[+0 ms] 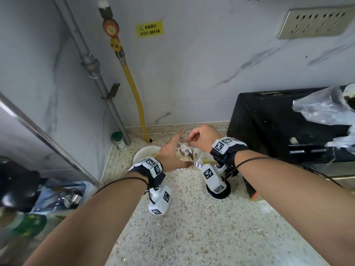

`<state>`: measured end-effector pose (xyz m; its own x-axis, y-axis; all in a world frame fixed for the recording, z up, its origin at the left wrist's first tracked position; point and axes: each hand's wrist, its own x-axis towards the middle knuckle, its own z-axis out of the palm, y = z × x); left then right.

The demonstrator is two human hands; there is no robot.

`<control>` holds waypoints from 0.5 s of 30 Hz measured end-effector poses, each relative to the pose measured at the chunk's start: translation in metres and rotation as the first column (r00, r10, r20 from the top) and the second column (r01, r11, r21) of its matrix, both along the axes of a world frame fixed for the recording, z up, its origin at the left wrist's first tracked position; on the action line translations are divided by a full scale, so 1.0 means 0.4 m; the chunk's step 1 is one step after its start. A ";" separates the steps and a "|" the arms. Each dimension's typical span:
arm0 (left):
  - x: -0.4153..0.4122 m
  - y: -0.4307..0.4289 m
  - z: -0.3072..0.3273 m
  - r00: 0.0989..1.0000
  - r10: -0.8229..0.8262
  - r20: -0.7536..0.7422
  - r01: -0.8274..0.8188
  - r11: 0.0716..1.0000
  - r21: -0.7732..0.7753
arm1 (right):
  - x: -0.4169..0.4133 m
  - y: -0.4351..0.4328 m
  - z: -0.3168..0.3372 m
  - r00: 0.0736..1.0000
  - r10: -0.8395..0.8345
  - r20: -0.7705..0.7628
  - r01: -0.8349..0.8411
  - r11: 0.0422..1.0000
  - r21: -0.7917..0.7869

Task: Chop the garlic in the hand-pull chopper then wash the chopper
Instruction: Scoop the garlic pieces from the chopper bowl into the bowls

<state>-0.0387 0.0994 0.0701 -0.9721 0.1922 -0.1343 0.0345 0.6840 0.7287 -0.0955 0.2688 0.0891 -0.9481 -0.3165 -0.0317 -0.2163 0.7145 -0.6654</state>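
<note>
A: Where's the chopper rn?

B: Chopper bowl [190, 160], lid off, held up off the table [192, 227] at the far end, btwn both hands. Left hand [170, 154] grips its left wall, index finger straighter along the far side.

A: Right hand?

B: Right hand [203, 138] is just above the far-right rim, fingers curled tight, tips pinched on the rim. Any scrap btwn them is too small to tell.

A: Which way's it facing?

B: Mouth tilted toward near, so the blade shaft [186, 151] points up & back at the person. Pale bits round the blades, prob garlic.

A: So what does the next move hang on?

B: IMO the right hand has the access. The opening lies just below & near of its fingertips, while the left hand steadies from the side. Reaching in means going down along the shaft axis, close past the blades. White bowl [143, 153] sits just left of the chopper, on the table.
</note>
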 end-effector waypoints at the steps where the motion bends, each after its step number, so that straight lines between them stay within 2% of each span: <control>1: 0.008 -0.006 0.000 1.000 -0.003 -0.005 0.003 1.000 0.014 | 0.011 -0.005 0.005 1.000 -0.006 -0.011 0.006 1.000 -0.003; 7: 0.054 -0.044 -0.004 0.999 0.010 -0.031 -0.009 1.000 0.030 | 0.073 -0.026 0.021 0.998 0.042 0.039 -0.044 0.997 0.056; 15: 0.105 -0.088 -0.012 0.998 0.007 -0.069 -0.005 1.000 0.018 | 0.133 -0.062 0.028 0.998 0.067 -0.020 -0.065 0.997 0.051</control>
